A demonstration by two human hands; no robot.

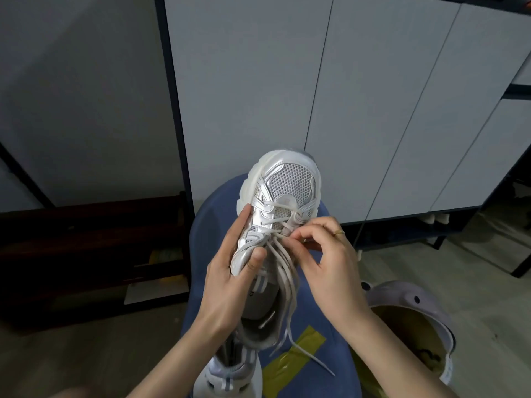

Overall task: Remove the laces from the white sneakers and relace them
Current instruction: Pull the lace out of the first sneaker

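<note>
A white and silver sneaker (287, 185) is held in mid air, toe pointing away from me, above a blue stool (212, 214). My left hand (230, 271) grips its left side, thumb on the upper. My right hand (324, 254), a gold ring on one finger, pinches the white lace (287, 271) near the lower eyelets. The lace is crossed only through the eyelets nearest the toe; its loose ends hang down over the shoe's opening. A second white sneaker (230, 374) stands at the bottom edge, partly hidden by my left forearm.
Yellow tape (296, 354) is stuck on the stool seat. A pale clog-style shoe (413, 311) lies on the floor at the right. Grey cabinet doors (344, 96) stand close behind, with a dark low shelf (94, 254) at the left.
</note>
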